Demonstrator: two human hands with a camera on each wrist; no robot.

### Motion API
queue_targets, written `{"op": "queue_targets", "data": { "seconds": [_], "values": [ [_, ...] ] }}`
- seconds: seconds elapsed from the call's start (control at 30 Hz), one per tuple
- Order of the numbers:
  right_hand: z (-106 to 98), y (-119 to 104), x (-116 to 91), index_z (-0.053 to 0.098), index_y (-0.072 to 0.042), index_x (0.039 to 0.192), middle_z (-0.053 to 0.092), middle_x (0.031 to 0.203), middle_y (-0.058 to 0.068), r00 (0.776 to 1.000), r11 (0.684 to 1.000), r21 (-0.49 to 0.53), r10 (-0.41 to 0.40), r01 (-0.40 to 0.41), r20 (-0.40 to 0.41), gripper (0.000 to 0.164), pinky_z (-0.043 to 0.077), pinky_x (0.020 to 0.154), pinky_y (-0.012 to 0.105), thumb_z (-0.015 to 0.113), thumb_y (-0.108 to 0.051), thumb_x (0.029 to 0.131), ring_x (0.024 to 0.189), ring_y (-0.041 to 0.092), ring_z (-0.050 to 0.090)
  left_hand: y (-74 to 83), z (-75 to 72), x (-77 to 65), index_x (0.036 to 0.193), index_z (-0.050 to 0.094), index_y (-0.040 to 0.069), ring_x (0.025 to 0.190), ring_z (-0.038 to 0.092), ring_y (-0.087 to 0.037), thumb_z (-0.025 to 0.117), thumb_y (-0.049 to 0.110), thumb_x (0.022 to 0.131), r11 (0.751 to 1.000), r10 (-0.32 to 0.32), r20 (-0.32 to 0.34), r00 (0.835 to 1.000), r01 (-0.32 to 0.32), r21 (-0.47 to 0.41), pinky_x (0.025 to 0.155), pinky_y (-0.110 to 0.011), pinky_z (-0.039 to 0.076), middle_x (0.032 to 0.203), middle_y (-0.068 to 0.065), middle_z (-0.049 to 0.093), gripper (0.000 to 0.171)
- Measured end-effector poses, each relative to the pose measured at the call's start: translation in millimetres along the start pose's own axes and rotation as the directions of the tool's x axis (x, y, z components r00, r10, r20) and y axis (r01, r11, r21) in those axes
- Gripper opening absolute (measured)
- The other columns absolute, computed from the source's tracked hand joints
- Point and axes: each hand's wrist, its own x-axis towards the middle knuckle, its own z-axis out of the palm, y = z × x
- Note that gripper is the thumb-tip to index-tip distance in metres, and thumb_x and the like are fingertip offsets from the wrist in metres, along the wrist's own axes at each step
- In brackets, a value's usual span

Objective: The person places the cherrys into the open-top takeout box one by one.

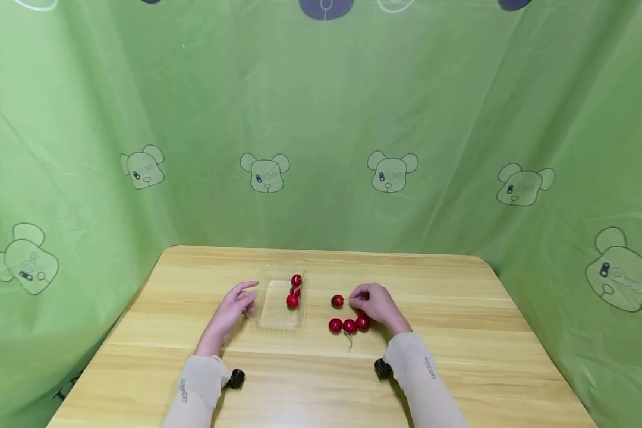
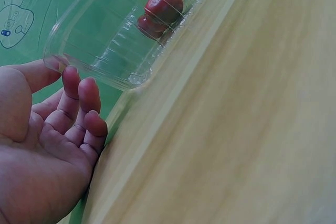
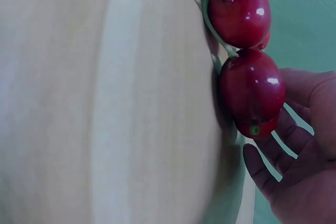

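Note:
A clear plastic tray (image 1: 280, 326) stands left of the table's middle, with several red cherries (image 1: 292, 302) along its right side. At the tray's left edge is my left hand (image 1: 234, 309), fingers loosely bent and fingertips right at the rim. In the left wrist view, the thumb and fingers (image 2: 89, 95) come close to the tray's corner (image 2: 58, 59). My right hand (image 1: 377, 304) pinches the thin stem of a cherry (image 1: 337, 301) between thumb and forefinger. Just below that hand, more cherries (image 1: 350, 326) lie in a row; in the right wrist view, cherries (image 3: 252, 85) partly hide its fingers.
The wooden table (image 1: 460, 356) ends at a rounded back edge, with a green curtain (image 1: 326, 220) printed with bear heads behind and at both sides. Black wrist devices (image 1: 236, 378) sit on both sleeves. A stem (image 1: 349, 340) points toward the front from the cherry row.

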Motion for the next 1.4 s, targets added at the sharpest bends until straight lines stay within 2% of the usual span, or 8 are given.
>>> {"op": "queue_targets", "data": {
  "seconds": [0.33, 0.7, 1.4],
  "values": [
    [-5, -4, -1, 0.078, -0.01, 0.099, 0.071, 0.086, 0.001, 1.0, 0.999, 0.04, 0.014, -0.013, -0.014, 0.006, 0.053, 0.083, 0.036, 0.074, -0.013, 0.096, 0.081, 0.014, 0.062, -0.5, 3.5, -0.4, 0.15, 0.049, 0.008, 0.076, 0.055, -0.016, 0.058, 0.02, 0.107, 1.0, 0.001, 0.002, 1.0, -0.001, -0.008, 0.071, -0.027, 0.048, 0.091, -0.007, 0.059, 0.046],
    [-8, -8, -1, 0.077, -0.011, 0.1, 0.071, 0.091, 0.002, 0.998, 0.999, 0.052, -0.011, 0.014, -0.059, 0.006, 0.053, 0.081, 0.033, 0.074, -0.013, 0.096, 0.082, 0.015, 0.062, -2.0, 3.6, 0.1, 0.15, 0.049, 0.008, 0.077, 0.056, -0.016, 0.058, 0.019, 0.106, 1.0, -0.007, -0.011, 1.0, 0.007, -0.022, 0.073, -0.027, 0.049, 0.09, -0.005, 0.059, 0.046],
    [-16, -37, -4, 0.077, -0.012, 0.101, 0.072, 0.094, 0.003, 0.992, 0.994, 0.078, -0.064, 0.073, -0.111, 0.007, 0.052, 0.077, 0.03, 0.073, -0.015, 0.097, 0.084, 0.016, 0.062, -1.4, -0.4, 3.0, 0.151, 0.048, 0.007, 0.078, 0.056, -0.016, 0.059, 0.021, 0.105, 1.0, -0.006, -0.004, 1.0, 0.006, -0.029, 0.073, -0.027, 0.05, 0.091, -0.006, 0.06, 0.049]
  ]
}}
